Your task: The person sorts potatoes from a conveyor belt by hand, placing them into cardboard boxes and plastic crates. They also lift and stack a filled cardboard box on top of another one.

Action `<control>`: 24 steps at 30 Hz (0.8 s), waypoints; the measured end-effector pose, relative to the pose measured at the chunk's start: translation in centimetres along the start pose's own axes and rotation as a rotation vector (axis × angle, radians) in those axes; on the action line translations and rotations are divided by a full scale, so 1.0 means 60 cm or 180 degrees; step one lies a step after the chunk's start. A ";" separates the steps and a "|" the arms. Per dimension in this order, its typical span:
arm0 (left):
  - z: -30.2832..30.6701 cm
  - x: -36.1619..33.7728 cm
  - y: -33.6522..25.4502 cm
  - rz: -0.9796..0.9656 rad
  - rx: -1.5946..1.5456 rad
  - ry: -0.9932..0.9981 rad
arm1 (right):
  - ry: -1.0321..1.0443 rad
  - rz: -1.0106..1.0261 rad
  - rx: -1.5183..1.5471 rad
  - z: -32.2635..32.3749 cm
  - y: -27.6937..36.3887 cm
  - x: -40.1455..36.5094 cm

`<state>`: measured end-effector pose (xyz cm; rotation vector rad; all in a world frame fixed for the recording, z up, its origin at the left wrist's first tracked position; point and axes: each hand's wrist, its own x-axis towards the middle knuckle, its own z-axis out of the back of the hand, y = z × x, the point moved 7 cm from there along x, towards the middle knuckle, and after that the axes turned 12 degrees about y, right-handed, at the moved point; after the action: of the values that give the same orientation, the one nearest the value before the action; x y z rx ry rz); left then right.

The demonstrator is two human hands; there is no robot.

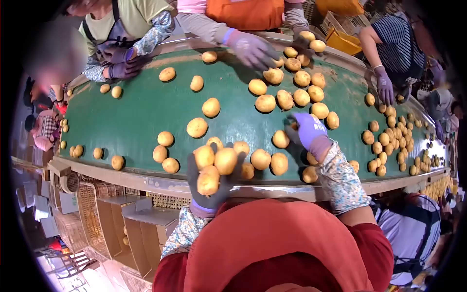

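Note:
Gloved in grey and purple, my left hand (212, 181) is cupped upward at the near edge of the green belt (141, 114), holding several potatoes (208, 180) against its palm and fingers. Over the belt to the right is my right hand (305, 129), in a purple glove with dark fingertips. Its fingers curl downward, and a bit of something tan shows at them, too hidden to make out. Loose potatoes (280, 139) lie close to its left, and others sit just beyond it. Both forearms wear flowered sleeves.
Across the belt, a co-worker in an orange apron (245, 13) reaches gloved hands among potatoes. Other workers stand at the far left and far right. Many potatoes (389, 136) crowd the right end. A metal rail (146, 181) runs along the near side, with cardboard boxes (141, 228) below left.

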<state>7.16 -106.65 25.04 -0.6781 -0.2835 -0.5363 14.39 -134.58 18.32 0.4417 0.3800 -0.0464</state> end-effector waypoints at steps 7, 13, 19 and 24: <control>-0.063 -0.016 -0.046 0.0373 -0.2131 -0.0297 | -0.0241 0.0285 -0.0803 0.018 -0.061 -0.066; -0.101 -0.020 -0.067 0.0444 -0.2838 -0.0313 | -0.0923 0.1097 0.2606 0.021 -0.052 -0.134; -0.196 -0.064 -0.083 0.0314 -0.5561 -0.0486 | -0.0001 0.3120 0.0710 0.012 0.109 -0.251; -0.168 -0.100 -0.115 0.0465 -0.6943 -0.0617 | 0.0774 0.2566 0.0838 0.050 0.130 -0.227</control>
<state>-0.87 -115.53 18.57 -2.8340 0.3367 -0.4670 3.74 -129.34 29.02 0.8389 0.4127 0.7537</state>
